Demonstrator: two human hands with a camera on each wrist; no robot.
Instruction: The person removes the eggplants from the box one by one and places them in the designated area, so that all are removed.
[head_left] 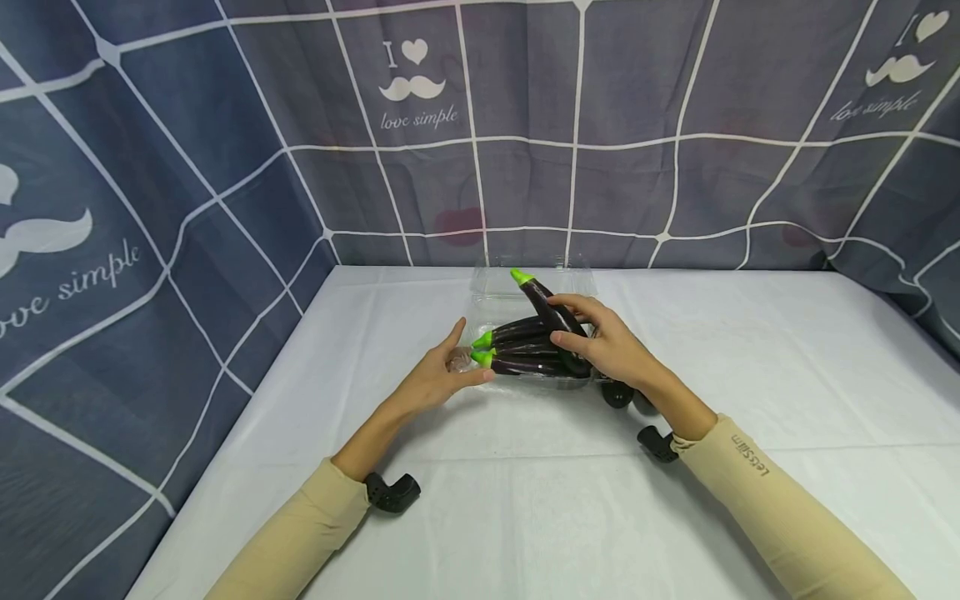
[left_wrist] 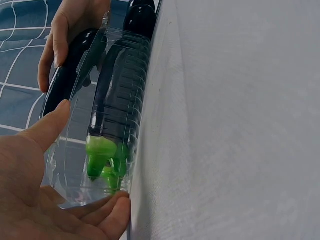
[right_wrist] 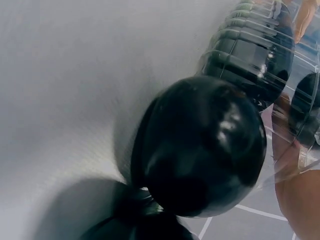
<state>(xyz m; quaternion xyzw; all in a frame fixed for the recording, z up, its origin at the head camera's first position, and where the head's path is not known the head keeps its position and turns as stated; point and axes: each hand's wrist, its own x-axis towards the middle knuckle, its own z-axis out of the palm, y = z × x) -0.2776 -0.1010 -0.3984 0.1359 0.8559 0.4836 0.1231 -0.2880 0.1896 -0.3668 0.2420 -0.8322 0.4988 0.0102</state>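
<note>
My right hand (head_left: pixel 611 342) grips a glossy dark eggplant (head_left: pixel 542 302) with a bright green cap, thumb on the near side and fingers on the far side. It is held slanting above several other eggplants (head_left: pixel 525 365), which lie in a clear plastic box (left_wrist: pixel 70 172) with their green caps to the left. My left hand (head_left: pixel 438 375) spans the box's left end, its thumb and fingers on opposite sides. Beside the box's right end, below my right hand, are rounded dark eggplant ends (head_left: pixel 617 395); one eggplant (right_wrist: pixel 205 145) looms large in the right wrist view.
The box's clear lid (head_left: pixel 525 279) stands opened at the back, near the curtain. A white cloth (head_left: pixel 480 517) covers the table. Dark checked curtain (head_left: pixel 525 192) hangs behind and at both sides. Black wrist cameras (head_left: pixel 393 493) sit on both sleeves.
</note>
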